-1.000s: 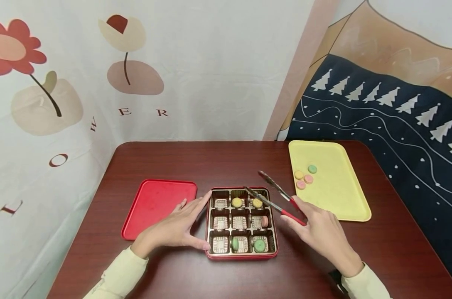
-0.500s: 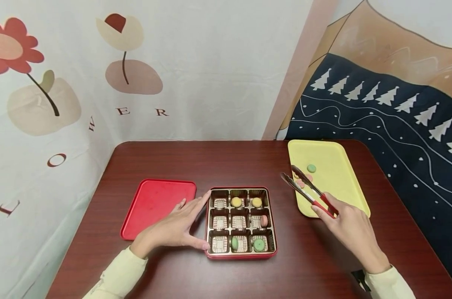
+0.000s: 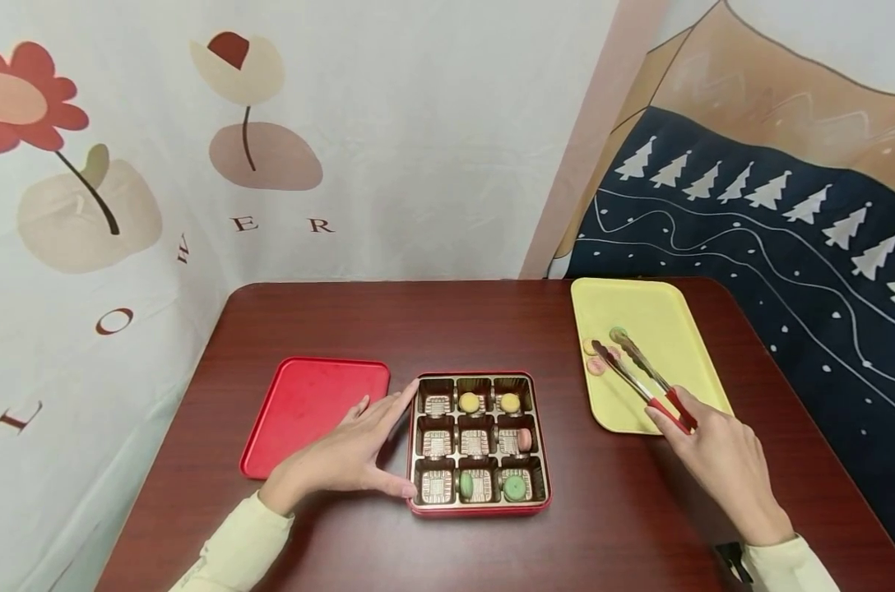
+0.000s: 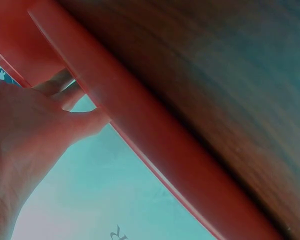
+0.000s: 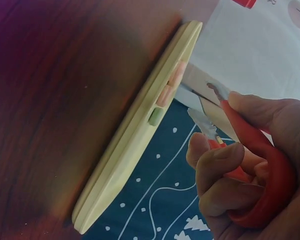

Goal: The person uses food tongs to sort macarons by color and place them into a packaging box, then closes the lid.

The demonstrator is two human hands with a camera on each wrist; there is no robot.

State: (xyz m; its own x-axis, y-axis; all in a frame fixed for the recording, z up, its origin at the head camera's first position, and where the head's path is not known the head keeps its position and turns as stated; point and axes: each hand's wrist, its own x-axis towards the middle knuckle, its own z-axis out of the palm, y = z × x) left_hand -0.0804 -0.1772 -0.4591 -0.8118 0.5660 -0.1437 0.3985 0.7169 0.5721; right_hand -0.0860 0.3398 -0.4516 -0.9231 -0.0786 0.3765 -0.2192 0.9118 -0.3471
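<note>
Here, at the left, a red tray (image 3: 299, 407) lies on the table (image 3: 484, 321). Near it, my left hand (image 3: 344, 452) spreads wide, fingertips and thumb against the left side of the box (image 3: 480, 511). In its compartments, a green cookie (image 3: 466, 484) stands on edge front middle, yellow cookies (image 3: 469, 402) sit back middle and back right, a pink one mid right, another green front right. Four more lie on the yellow tray (image 3: 684, 378). Above them, my right hand (image 3: 729, 464) grips the tongs (image 3: 625, 375), arms apart; whether their tips touch any, I can't tell.
</note>
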